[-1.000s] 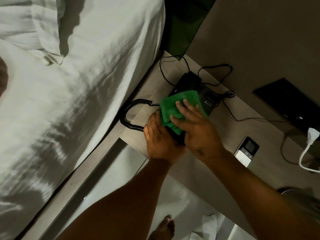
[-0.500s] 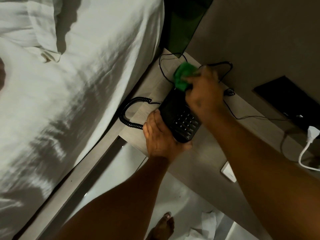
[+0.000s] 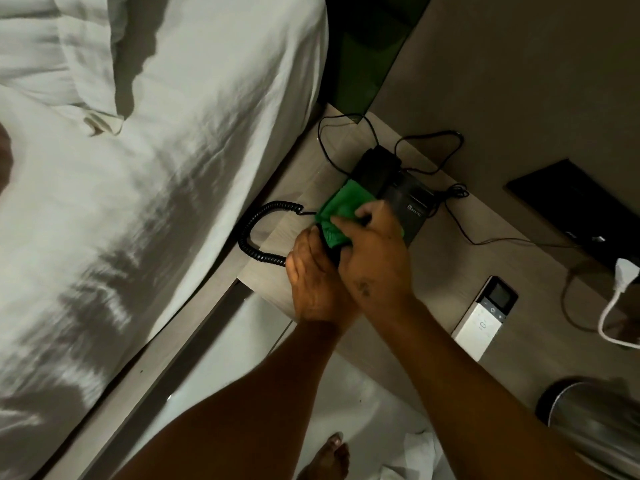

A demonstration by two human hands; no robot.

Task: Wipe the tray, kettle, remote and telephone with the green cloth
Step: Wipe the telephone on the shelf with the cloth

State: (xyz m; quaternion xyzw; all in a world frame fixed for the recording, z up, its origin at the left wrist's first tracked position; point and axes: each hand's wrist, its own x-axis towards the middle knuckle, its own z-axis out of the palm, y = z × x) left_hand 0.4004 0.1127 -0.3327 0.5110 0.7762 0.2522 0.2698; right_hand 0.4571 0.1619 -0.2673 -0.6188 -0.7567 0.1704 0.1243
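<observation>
A black telephone [image 3: 401, 192] sits on the wooden bedside shelf [image 3: 443, 271], its coiled cord [image 3: 256, 237] looping off to the left. My right hand [image 3: 374, 258] presses the green cloth [image 3: 341, 213] onto the near half of the telephone. Beside it, my left hand [image 3: 313, 282] grips the telephone's near left corner. A white remote [image 3: 485, 317] with a small dark screen lies on the shelf to the right. At the lower right stands a shiny metal kettle [image 3: 585, 420], partly cut off by the frame.
A bed with white sheets [image 3: 156, 202] fills the left side, close against the shelf. Thin black cables [image 3: 429, 147] loop behind the telephone. A dark wall panel [image 3: 568, 206] and a white plug with cable [image 3: 623, 278] are at the right. My bare foot [image 3: 329, 459] is on the floor below.
My right hand has drawn the green cloth back from the telephone's far end to its near half, covering the keypad. The left hand has stayed on the near corner.
</observation>
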